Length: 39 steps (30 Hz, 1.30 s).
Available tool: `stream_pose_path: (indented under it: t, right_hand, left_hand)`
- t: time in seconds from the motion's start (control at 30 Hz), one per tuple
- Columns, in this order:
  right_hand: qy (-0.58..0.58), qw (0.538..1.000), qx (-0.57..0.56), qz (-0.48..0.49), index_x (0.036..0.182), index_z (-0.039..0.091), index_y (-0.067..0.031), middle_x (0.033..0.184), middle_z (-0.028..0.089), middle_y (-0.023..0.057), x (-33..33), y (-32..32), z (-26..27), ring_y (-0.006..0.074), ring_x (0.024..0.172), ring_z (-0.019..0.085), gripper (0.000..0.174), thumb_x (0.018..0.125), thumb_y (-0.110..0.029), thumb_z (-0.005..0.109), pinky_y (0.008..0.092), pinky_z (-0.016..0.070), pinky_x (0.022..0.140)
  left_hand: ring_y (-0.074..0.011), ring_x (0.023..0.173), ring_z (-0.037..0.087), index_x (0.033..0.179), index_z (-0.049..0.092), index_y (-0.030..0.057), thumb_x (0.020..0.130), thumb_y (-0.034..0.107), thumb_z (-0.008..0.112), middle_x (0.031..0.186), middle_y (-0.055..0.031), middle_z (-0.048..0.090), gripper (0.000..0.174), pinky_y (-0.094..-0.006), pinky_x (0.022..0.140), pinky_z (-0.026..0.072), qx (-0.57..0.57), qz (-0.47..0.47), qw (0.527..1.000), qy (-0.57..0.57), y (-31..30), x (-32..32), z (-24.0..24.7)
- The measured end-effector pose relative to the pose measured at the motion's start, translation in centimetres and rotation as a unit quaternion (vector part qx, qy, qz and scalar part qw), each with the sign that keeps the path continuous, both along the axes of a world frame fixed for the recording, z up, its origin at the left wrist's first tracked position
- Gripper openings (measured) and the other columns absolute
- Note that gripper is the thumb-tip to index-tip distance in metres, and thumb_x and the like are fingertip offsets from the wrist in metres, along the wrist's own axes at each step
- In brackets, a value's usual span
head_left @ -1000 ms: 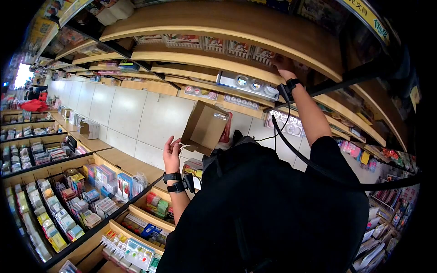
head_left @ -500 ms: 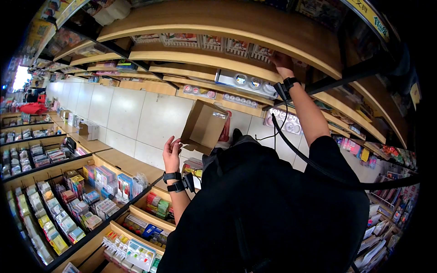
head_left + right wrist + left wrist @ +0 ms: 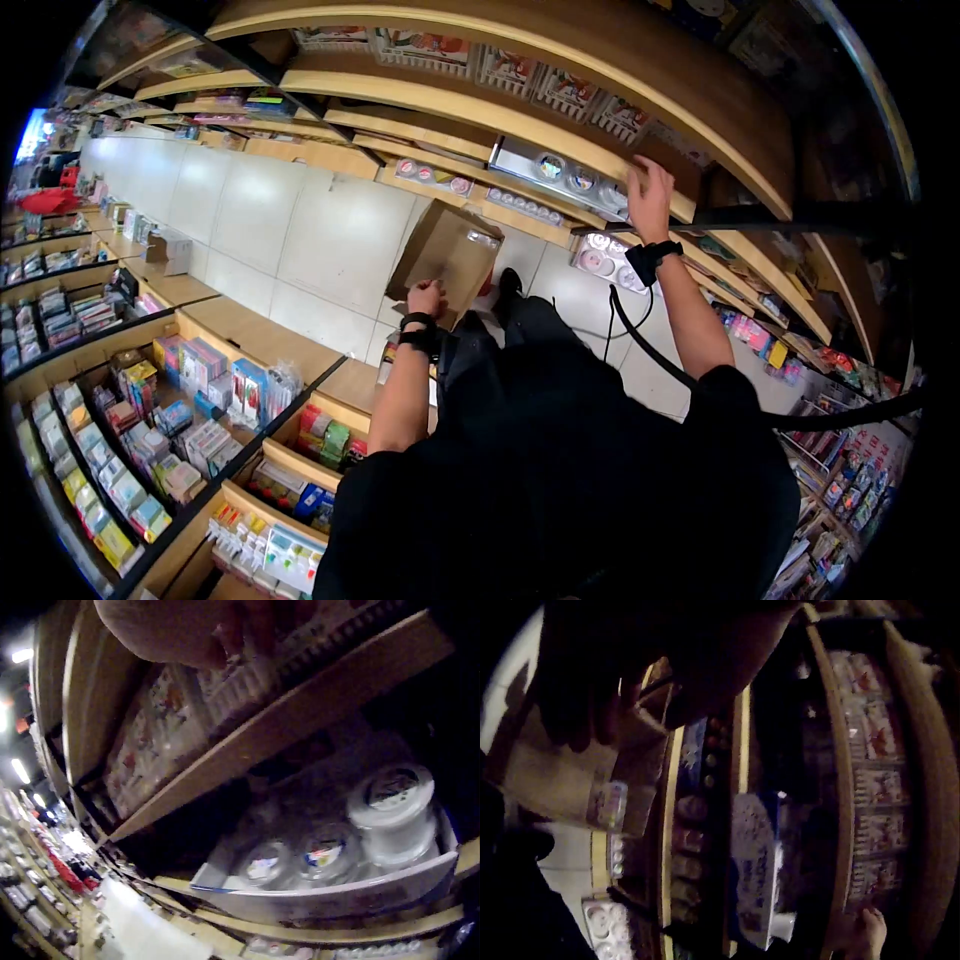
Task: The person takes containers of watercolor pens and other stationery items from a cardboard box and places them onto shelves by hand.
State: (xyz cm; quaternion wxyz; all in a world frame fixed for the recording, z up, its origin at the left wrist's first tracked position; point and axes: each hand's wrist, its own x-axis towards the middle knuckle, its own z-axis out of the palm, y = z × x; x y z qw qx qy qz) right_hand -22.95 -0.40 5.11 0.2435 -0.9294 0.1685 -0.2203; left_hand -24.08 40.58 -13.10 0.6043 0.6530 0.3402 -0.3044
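My left hand [image 3: 427, 298] grips the edge of an open brown cardboard box [image 3: 462, 245] low in front of my legs. In the left wrist view its dark fingers and thumb come down on either side of a box flap [image 3: 651, 716]. Up at the shelf, my right hand [image 3: 652, 195] is at the front edge with loosely bent fingers and nothing seen in them. It is just beside the last of a row of clear plastic packs [image 3: 618, 118] with red pictures and white ribbed fronts. The right wrist view has this hand [image 3: 199, 626] over those packs.
Below that shelf [image 3: 440, 98] stands a tray [image 3: 322, 896] of round clear tubs [image 3: 394, 814]. A white tray of round pieces [image 3: 605, 262] sits lower down. Stocked bins [image 3: 190, 420] line the left side. A black cable [image 3: 840, 420] runs from the right. Pale floor tiles [image 3: 330, 235] lie between.
My right hand has drawn back from among the packs to the shelf's front edge. The left hand has moved from the box's near corner in over the box, its fingers now curled.
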Motion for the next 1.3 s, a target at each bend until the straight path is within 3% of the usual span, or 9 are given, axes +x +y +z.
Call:
stream_pose_path:
  t: [0.2, 0.33, 0.43, 0.8, 0.87, 0.9, 1.0, 1.07, 1.3]
  right_hand:
    - [0.049, 0.956, -0.231, -0.175, 0.084, 0.056, 0.0071, 0.083, 0.055, 0.0283, 1.7, -1.6, -5.6, 0.0423, 0.084, 0.049, 0.044, 0.087, -0.035, 0.044, 0.0480, 0.0332, 0.082]
    - [0.076, 0.943, -0.270, -0.179, 0.072, 0.053, 0.0064, 0.073, 0.053, 0.0280, 1.6, -2.9, -7.3, 0.0427, 0.075, 0.049, 0.047, 0.086, -0.038, 0.044, 0.0497, 0.0336, 0.073]
    - [0.114, 0.942, -0.248, -0.197, 0.109, 0.051, 0.0095, 0.094, 0.055, 0.0322, 1.8, -1.7, -6.0, 0.0471, 0.087, 0.051, 0.047, 0.087, -0.031, 0.044, 0.0493, 0.0383, 0.078]
    - [0.041, 0.956, -0.258, -0.131, 0.112, 0.049, 0.0093, 0.112, 0.050, 0.0299, 2.9, -1.1, -5.3, 0.0436, 0.104, 0.047, 0.043, 0.085, -0.024, 0.042, 0.0440, 0.0352, 0.090]
    - [0.433, 0.826, -0.231, -0.278, 0.111, 0.051, 0.0075, 0.110, 0.052, 0.0288, 2.3, -2.4, -5.1, 0.0433, 0.101, 0.049, 0.041, 0.084, -0.023, 0.042, 0.0453, 0.0363, 0.088]
    - [0.276, 0.895, -0.261, -0.233, 0.112, 0.050, 0.0063, 0.108, 0.052, 0.0286, 2.4, -1.9, -5.9, 0.0432, 0.097, 0.050, 0.041, 0.084, -0.024, 0.043, 0.0468, 0.0372, 0.084]
    - [0.101, 0.941, -0.266, -0.182, 0.102, 0.052, 0.0049, 0.097, 0.054, 0.0284, 1.8, -2.3, -6.3, 0.0422, 0.088, 0.049, 0.040, 0.083, -0.029, 0.045, 0.0495, 0.0351, 0.078]
    - [0.056, 0.948, -0.249, -0.188, 0.091, 0.055, 0.0053, 0.088, 0.055, 0.0282, 1.2, -2.5, -6.8, 0.0419, 0.083, 0.048, 0.040, 0.082, -0.032, 0.046, 0.0508, 0.0325, 0.075]
    - [0.089, 0.957, -0.238, -0.141, 0.099, 0.055, 0.0070, 0.093, 0.055, 0.0274, 0.8, -2.3, -6.4, 0.0397, 0.090, 0.049, 0.051, 0.085, -0.041, 0.043, 0.0490, 0.0322, 0.088]
  left_hand:
    - [-0.0381, 0.094, 0.056, 0.096, 0.058, -0.0011, 0.078, 0.034, 0.058, 0.096, -0.0241, 0.060, 0.039, -0.0408, 0.078, 0.0463, 0.214, -0.307, 0.915, -0.152, -8.5, 2.6, -6.8]
    - [-0.0355, 0.102, 0.054, 0.103, 0.055, -0.0067, 0.075, 0.044, 0.061, 0.104, -0.0274, 0.056, 0.058, -0.0402, 0.084, 0.0444, 0.256, -0.320, 0.909, -0.072, -11.0, 1.4, -28.8]
    - [-0.0334, 0.103, 0.054, 0.105, 0.053, -0.0083, 0.070, 0.049, 0.065, 0.108, -0.0274, 0.055, 0.068, -0.0394, 0.084, 0.0446, 0.258, -0.368, 0.893, 0.009, -12.6, 3.7, -27.2]
    - [-0.0318, 0.097, 0.058, 0.098, 0.061, 0.0001, 0.080, 0.051, 0.047, 0.100, -0.0231, 0.060, 0.056, -0.0395, 0.080, 0.0460, 0.255, -0.335, 0.904, 0.078, -13.3, 6.3, -21.1]
    - [-0.0336, 0.096, 0.058, 0.097, 0.062, -0.0011, 0.083, 0.050, 0.041, 0.100, -0.0227, 0.060, 0.057, -0.0397, 0.080, 0.0461, 0.222, -0.519, 0.824, -0.034, -12.6, 6.9, -15.6]
    - [-0.0348, 0.094, 0.058, 0.097, 0.063, 0.0048, 0.085, 0.045, 0.039, 0.099, -0.0229, 0.060, 0.048, -0.0412, 0.079, 0.0463, 0.252, -0.364, 0.896, 0.032, -11.6, 4.8, -21.6]
    - [-0.0355, 0.089, 0.060, 0.092, 0.062, 0.0041, 0.087, 0.043, 0.038, 0.092, -0.0230, 0.062, 0.046, -0.0423, 0.072, 0.0477, 0.278, -0.482, 0.830, -0.036, -9.8, 1.8, -26.8]
    - [-0.0337, 0.084, 0.062, 0.099, 0.057, 0.0047, 0.086, 0.046, 0.042, 0.088, -0.0207, 0.063, 0.046, -0.0429, 0.068, 0.0476, 0.299, -0.597, 0.739, -0.090, -8.6, 3.4, -15.6]
    - [-0.0343, 0.096, 0.058, 0.092, 0.061, -0.0083, 0.072, 0.048, 0.056, 0.095, -0.0252, 0.061, 0.060, -0.0387, 0.080, 0.0453, 0.297, -0.435, 0.850, -0.026, 0.0, 1.1, -5.9]
